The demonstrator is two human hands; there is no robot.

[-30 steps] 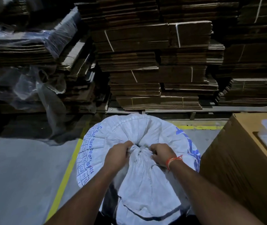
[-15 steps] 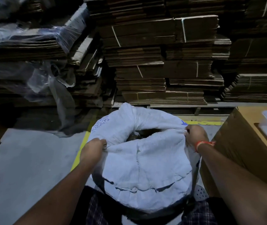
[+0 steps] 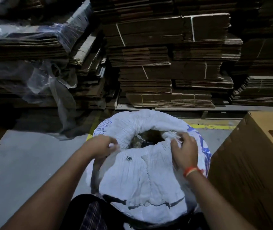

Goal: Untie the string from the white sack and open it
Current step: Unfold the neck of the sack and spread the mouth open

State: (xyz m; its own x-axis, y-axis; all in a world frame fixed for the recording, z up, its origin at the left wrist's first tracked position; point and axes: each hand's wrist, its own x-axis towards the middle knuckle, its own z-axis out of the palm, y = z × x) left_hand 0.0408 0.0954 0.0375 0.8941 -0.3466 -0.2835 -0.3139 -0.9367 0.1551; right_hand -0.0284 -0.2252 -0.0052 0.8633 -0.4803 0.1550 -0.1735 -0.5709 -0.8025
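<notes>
Stacks of flattened cardboard (image 3: 165,63) behind, a brown box (image 3: 248,163) to the right, grey floor (image 3: 24,163) with a yellow line (image 3: 212,126). Between them, just in front of the knees, stood the white sack (image 3: 142,171), long axis upright, mouth pointed up and slightly away. Mouth already loosened and partly spread, dark contents showing inside; no string visible anywhere, so untying judged done, with only widening the opening left. Left hand (image 3: 101,147) pinched the near-left rim; right hand (image 3: 184,151) gripped gathered fabric at the right rim.
</notes>
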